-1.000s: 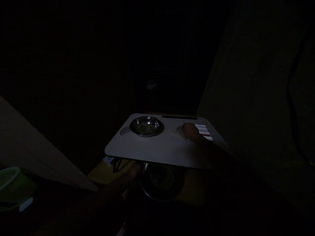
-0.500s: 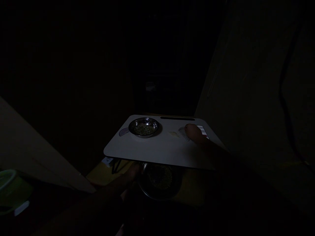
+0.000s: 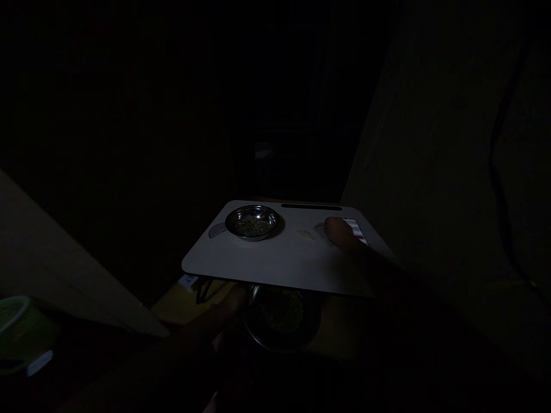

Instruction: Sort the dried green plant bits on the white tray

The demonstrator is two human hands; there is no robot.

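The scene is very dark. A small steel bowl with greenish seeds or grains in it stands at the left of a white folding table. My right hand rests low over the table's right side, fingers curled down; what they hold, if anything, is hidden. Beside its fingertips lies a small pale heap on the tabletop. Below the near edge sits a larger steel bowl with similar greenish contents, partly covered by the table. My left hand is closed at this bowl's left rim, its fingers mostly in shadow.
A white and red label lies on the table's right side. Along the far edge runs a dark slot. A yellowish surface is under the table. At lower left is a green tub. Walls rise on both sides.
The view has shifted very slightly and looks a little darker. Both hands stay in nearly the same places, and the bowls have hardly moved.
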